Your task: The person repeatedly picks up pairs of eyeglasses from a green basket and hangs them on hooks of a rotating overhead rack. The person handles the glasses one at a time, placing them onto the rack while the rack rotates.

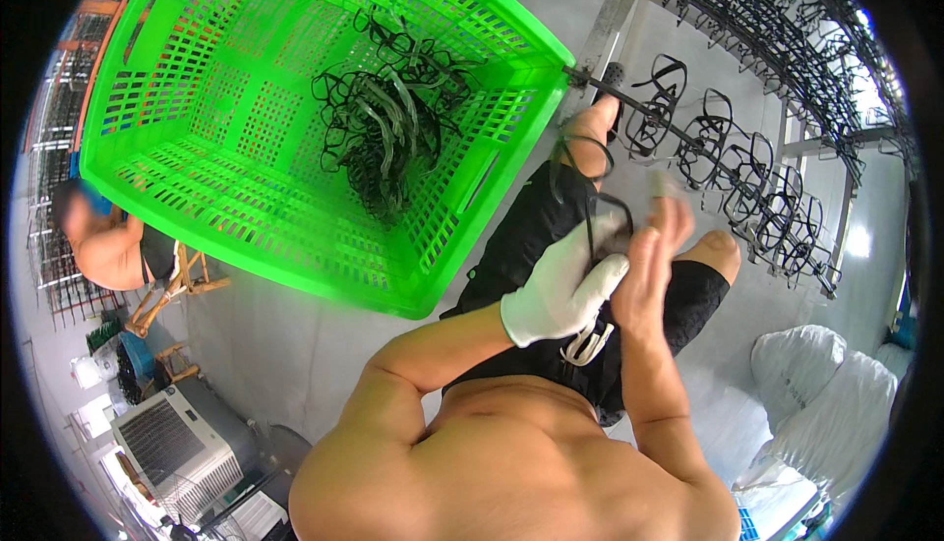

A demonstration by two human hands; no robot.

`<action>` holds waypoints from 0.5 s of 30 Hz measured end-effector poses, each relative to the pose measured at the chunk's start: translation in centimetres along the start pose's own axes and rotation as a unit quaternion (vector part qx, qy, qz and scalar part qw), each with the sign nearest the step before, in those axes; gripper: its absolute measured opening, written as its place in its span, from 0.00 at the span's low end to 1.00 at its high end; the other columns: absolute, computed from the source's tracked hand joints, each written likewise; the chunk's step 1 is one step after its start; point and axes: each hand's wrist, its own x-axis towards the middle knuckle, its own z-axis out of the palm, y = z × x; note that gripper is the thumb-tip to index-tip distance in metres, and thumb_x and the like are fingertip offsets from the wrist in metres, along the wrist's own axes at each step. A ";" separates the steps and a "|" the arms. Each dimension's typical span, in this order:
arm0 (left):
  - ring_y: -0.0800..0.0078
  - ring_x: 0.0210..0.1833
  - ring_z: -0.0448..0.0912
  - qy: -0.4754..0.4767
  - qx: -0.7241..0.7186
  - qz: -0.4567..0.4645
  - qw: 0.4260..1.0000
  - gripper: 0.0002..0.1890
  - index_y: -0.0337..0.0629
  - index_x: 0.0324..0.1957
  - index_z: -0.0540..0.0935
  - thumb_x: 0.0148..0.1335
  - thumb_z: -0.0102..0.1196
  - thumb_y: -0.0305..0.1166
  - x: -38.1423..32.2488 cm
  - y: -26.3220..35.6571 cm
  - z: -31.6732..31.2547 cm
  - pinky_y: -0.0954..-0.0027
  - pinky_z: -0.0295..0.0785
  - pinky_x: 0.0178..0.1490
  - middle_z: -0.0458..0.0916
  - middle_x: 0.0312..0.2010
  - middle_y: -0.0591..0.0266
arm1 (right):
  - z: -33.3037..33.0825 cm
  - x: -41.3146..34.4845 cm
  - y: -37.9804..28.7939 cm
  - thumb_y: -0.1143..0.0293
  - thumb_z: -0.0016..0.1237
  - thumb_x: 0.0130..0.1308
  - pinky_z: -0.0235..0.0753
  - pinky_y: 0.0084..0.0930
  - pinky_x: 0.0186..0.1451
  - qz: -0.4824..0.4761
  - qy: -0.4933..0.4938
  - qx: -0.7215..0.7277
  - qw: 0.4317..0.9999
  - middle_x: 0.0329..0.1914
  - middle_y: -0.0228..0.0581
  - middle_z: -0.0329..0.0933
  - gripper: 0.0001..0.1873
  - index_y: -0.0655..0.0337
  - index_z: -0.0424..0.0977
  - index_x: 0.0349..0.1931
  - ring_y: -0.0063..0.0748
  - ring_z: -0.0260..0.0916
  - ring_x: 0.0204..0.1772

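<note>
My left hand (571, 283), in a white glove, holds a thin black looped frame, like an eyeglass frame (611, 202); its upper part is blurred. Close beside it, my right hand (653, 261) is raised with fingers extended and blurred, a pale covering on a fingertip; whether it grips anything is unclear. Up and to the left stands a large green plastic crate (450, 275), with a tangled heap of black frames and clear strips (391, 120) inside. Right of my hands, several black frames (704, 146) hang along a dark rod (656, 120).
Racks crowded with black wire hooks (767, 32) fill the upper right. White plastic sacks (800, 371) lie at the lower right. Another person (110, 246) sits at the far left near a wooden stool (173, 286). An air cooler (177, 452) stands at the lower left.
</note>
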 end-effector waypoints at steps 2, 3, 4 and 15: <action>0.78 0.21 0.71 -0.024 0.074 0.016 0.997 0.14 0.31 0.47 0.72 0.58 0.45 0.25 -0.2 1.4 -1.1 0.76 0.68 0.27 0.75 0.21 0.63 | -1.9 1.3 0.3 0.52 0.35 0.68 0.50 0.37 0.66 -0.060 0.050 -0.054 0.995 0.63 0.55 0.48 0.35 0.71 0.48 0.64 0.47 0.46 0.66; 0.78 0.20 0.72 -0.097 0.056 -0.041 0.993 0.14 0.31 0.43 0.76 0.54 0.44 0.23 -0.1 2.4 -2.2 0.77 0.67 0.26 0.74 0.17 0.61 | -3.2 2.6 -0.5 0.52 0.39 0.65 0.48 0.38 0.67 -0.101 0.054 -0.050 0.992 0.63 0.56 0.48 0.37 0.72 0.47 0.64 0.47 0.45 0.67; 0.78 0.19 0.72 -0.217 0.011 -0.076 0.973 0.14 0.31 0.42 0.78 0.54 0.44 0.23 0.4 3.3 -3.5 0.76 0.67 0.25 0.74 0.16 0.61 | -3.9 3.3 -0.9 0.51 0.46 0.61 0.48 0.39 0.66 -0.137 0.011 0.022 0.990 0.63 0.57 0.49 0.40 0.74 0.50 0.63 0.48 0.42 0.69; 0.49 0.58 0.68 0.393 0.617 -0.330 0.596 0.42 0.41 0.57 0.68 0.43 0.61 0.56 14.5 -3.2 -25.0 0.56 0.65 0.60 0.70 0.55 0.44 | -18.0 -2.0 1.8 0.52 0.37 0.68 0.60 0.18 0.30 0.099 0.166 0.510 0.838 0.22 0.34 0.68 0.25 0.70 0.67 0.45 0.19 0.54 0.14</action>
